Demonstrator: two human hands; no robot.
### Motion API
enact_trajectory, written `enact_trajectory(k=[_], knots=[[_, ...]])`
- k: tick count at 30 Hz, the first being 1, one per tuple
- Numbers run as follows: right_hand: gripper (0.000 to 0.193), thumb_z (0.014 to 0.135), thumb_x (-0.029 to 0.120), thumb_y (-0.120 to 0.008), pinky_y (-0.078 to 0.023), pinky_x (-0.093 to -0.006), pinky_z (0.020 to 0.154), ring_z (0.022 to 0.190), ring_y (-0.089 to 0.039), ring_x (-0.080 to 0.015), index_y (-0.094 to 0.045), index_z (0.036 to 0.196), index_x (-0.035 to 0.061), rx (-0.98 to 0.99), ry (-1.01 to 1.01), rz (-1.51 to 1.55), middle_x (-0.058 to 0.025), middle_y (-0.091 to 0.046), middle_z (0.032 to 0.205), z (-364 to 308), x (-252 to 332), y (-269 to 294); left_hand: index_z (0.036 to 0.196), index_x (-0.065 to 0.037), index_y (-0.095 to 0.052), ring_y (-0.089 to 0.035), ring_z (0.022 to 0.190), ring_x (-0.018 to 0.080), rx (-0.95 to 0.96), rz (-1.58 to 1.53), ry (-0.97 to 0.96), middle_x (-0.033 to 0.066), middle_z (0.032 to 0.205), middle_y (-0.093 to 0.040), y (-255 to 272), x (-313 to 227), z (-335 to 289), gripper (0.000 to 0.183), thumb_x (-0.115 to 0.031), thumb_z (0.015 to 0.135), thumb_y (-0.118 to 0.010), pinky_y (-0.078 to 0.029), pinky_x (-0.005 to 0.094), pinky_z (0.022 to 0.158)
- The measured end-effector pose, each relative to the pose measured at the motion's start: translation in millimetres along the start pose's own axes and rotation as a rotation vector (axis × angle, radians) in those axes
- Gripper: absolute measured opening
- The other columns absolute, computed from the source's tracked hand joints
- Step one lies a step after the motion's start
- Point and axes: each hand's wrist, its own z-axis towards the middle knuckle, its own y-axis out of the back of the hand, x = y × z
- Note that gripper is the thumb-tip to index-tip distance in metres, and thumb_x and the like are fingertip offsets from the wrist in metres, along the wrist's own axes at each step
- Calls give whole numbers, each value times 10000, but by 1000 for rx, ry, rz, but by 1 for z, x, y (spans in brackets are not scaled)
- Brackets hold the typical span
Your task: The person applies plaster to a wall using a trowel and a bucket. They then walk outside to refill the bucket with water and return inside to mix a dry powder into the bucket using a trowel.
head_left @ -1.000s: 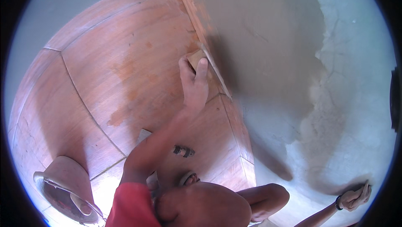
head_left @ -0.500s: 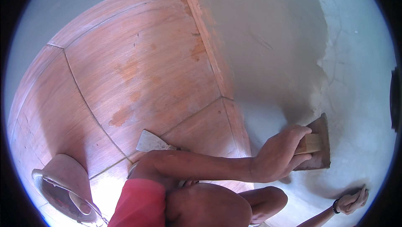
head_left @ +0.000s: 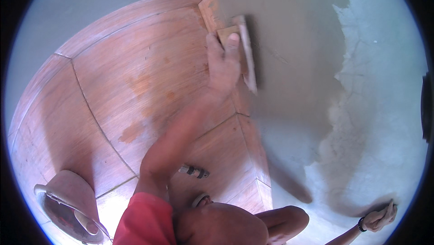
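My left hand [head_left: 224, 66] is wrapped round the wooden handle of a plastering trowel [head_left: 247, 57]. The trowel's flat plate is tilted on edge against the wet grey plaster [head_left: 294, 41], beside the tiled border; hand and tool are slightly blurred. At the lower right, my right hand [head_left: 379, 219], with a dark bracelet at its wrist, leans on the pale wall with its fingers stretched out. Below my left forearm lies a putty knife [head_left: 194, 171]; its handle end shows, while the arm hides its blade.
A bucket [head_left: 74, 200] with a wire handle stands at the lower left on the wood-look tiles [head_left: 113, 100]. A tiled skirting strip [head_left: 239, 98] borders the plaster. My bent knee [head_left: 221, 224] fills the bottom middle. Bare pale wall [head_left: 389, 109] lies to the right.
My left hand has swung the trowel from the lower right up and left to the skirting edge. Grey plaster now reaches lower on the wall. My right hand has stayed put.
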Motion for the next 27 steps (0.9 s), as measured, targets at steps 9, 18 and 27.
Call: enact_trajectory(k=[9, 18, 27], knots=[[171, 886, 5, -470, -496, -353, 742, 853, -596, -295, -621, 890, -74, 6, 32, -8, -103, -659, 881, 4, 4, 5, 1186, 51, -354, -541, 882, 348, 380, 8, -475, 220, 1003, -508, -80, -96, -135, 529, -213, 800, -603, -459, 396, 741], [204, 872, -2, -425, -469, -398, 805, 920, -568, -346, -599, 934, -89, -30, -122, 241, -211, -611, 954, 6, 18, 9, 1216, -14, -392, -530, 983, 262, 473, -106, 41, 147, 1078, -519, -4, -88, -120, 462, -348, 903, -457, -436, 383, 843], [117, 802, 6, -436, -417, -338, 699, 747, -504, -225, -547, 802, -31, 451, -488, 1734, -144, -558, 796, 35, 249, -27, 1086, -68, -531, -580, 849, 221, 275, -1281, 733, 72, 964, -591, 104, -89, -97, 398, -393, 907, -387, -495, 367, 736]])
